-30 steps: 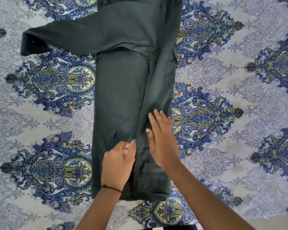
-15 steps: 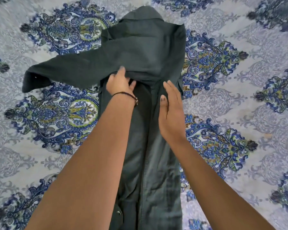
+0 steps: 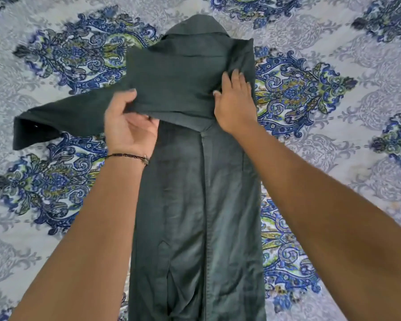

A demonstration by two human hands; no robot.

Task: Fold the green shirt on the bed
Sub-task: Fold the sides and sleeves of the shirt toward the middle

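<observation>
The dark green shirt point(image 3: 195, 205) lies lengthwise on the bed, its two sides folded inward to a narrow strip with the collar at the far end. One sleeve point(image 3: 63, 114) lies across the chest and sticks out to the left, cuff open. My left hand point(image 3: 127, 126) grips the lower edge of that sleeve, thumb on top and fingers under the cloth. My right hand point(image 3: 235, 100) rests flat on the shirt's right shoulder area, fingers spread, pressing the fabric down.
The bedsheet point(image 3: 333, 147) is pale grey with large blue and green paisley medallions and spreads out on all sides of the shirt. A thin dark bracelet point(image 3: 130, 156) circles my left wrist.
Both hands moved from the shirt's hem up to the chest. My left hand took hold of the sleeve's edge. My right hand shifted farther up and right onto the shoulder.
</observation>
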